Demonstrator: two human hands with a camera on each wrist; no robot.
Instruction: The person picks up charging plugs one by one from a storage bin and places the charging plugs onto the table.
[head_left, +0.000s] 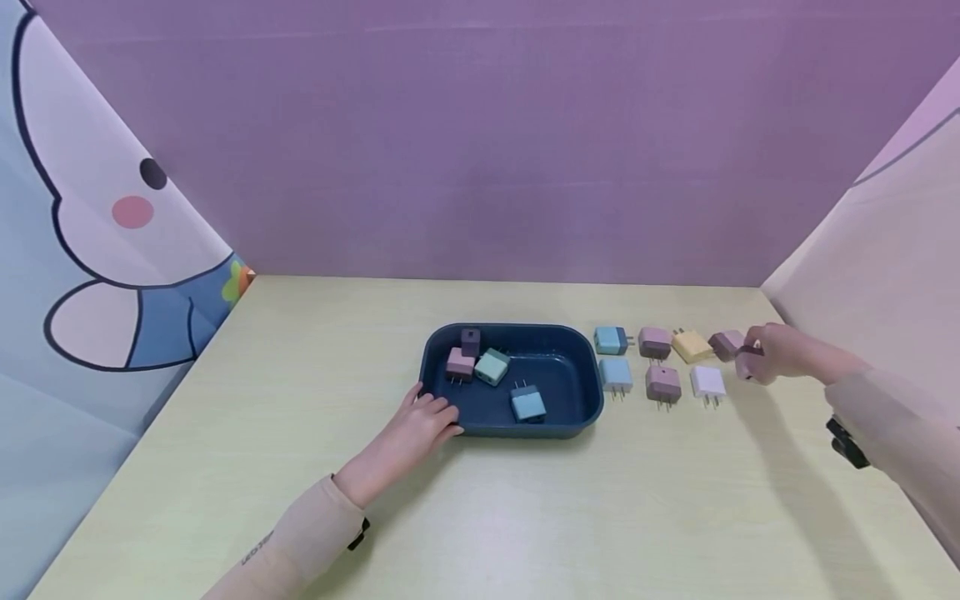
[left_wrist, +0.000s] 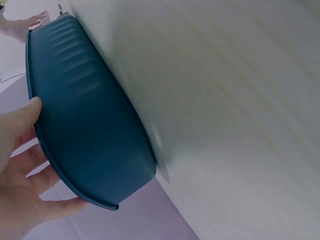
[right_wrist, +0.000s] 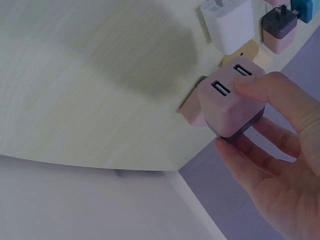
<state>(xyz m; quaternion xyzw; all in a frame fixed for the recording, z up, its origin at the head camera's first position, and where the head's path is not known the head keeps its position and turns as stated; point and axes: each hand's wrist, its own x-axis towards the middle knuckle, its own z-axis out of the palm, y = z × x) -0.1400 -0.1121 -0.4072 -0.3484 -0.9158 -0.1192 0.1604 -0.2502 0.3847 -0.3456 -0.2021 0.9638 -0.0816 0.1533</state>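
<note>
My right hand (head_left: 783, 352) pinches a pink USB charger (right_wrist: 220, 107) between thumb and fingers, above the table's right side. Two USB ports face up in the right wrist view, with a dark base below. Just beyond it lies another pink charger (head_left: 726, 343). At the centre, my left hand (head_left: 420, 425) grips the front-left rim of a dark blue tub (head_left: 558, 432). Inside the tub lie a purple charger (head_left: 470, 342), a pink charger (head_left: 460, 364), a mint-green charger (head_left: 492, 367) and a light blue charger (head_left: 528, 403).
Right of the tub, several chargers lie in two rough rows, including a blue charger (head_left: 615, 375), a yellow charger (head_left: 691, 346) and a white charger (head_left: 707, 382). A purple backdrop (head_left: 487, 167) stands behind the pale wooden table (head_left: 300, 375), with printed cloth at the left.
</note>
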